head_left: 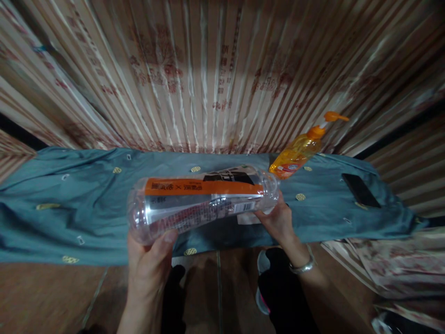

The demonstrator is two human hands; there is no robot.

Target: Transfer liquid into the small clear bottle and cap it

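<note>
A large clear plastic bottle [208, 199] is held lengthwise across the middle of the frame, in front of the worktop [104, 204]; whether the cloth is touched by it cannot be told. Its base is grasped by the left hand [149, 260], lower left of centre, and its narrower end by the right hand [280, 220], right of centre. Most of the fingers are hidden behind the plastic, as is the mouth. On the wrapped label, an orange band with dark Chinese characters and an × is seen, upside down; the smaller print is blurred, but a barcode can be made out. A pale scrap [248, 218] is partly covered beneath the narrow end.

At upper right of centre, a transparent pump bottle [297, 150] of amber liquid is seen slanted, its red label too blurred to be read. At right, a flat black phone [360, 190] is laid on the teal cloth, which is printed with yellow motifs. A pleated curtain [194, 83], printed with reddish trees and Chinese characters, is cut off by the top edge.
</note>
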